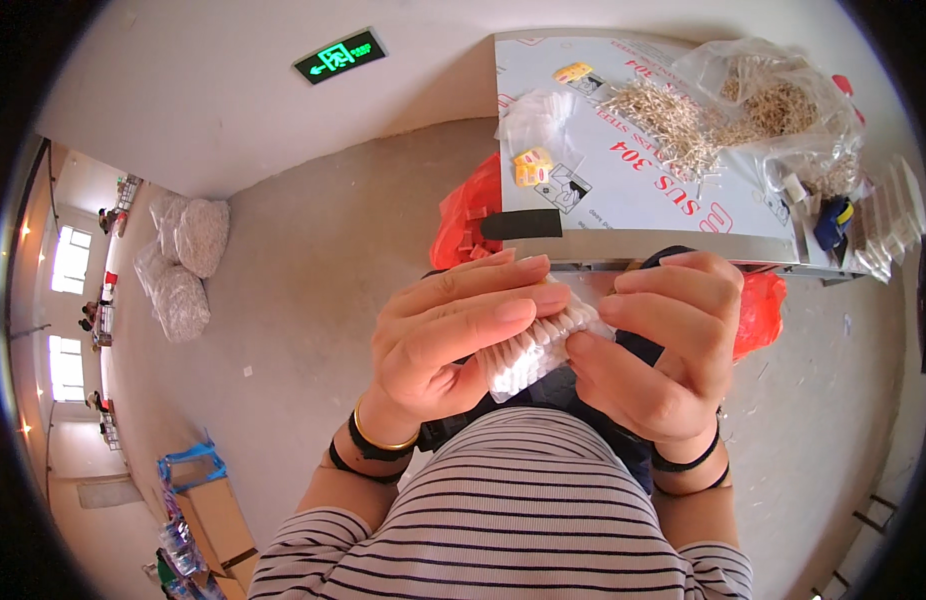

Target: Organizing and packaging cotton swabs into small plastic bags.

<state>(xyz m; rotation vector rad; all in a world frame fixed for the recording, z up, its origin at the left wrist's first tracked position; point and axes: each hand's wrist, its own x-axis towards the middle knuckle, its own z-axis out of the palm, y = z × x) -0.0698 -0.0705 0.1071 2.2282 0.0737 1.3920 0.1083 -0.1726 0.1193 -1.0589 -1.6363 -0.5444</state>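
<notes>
In front of my torso, I hold a small clear plastic bag of cotton swabs (518, 368) between both hands. My left hand (438, 335) is closed around its left side, fingers laid across the top of the bundle. At the bag's right end, my right hand (668, 345) pinches the plastic between thumb and fingers. The swabs lie side by side, their pale tips showing through the film. Beyond my hands, a loose pile of cotton swabs (673, 125) lies on a metal-topped table (538, 65), beside a large clear bag (783, 105) with more swabs.
On the table are empty clear bags (543, 115), yellow labels (532, 168) and a black strip (523, 224). Red plastic bags (463, 215) hang at the near edge. Filled clear packs (888, 220) sit at the right. Stuffed sacks (188, 260) and a cardboard box (218, 520) stand leftward.
</notes>
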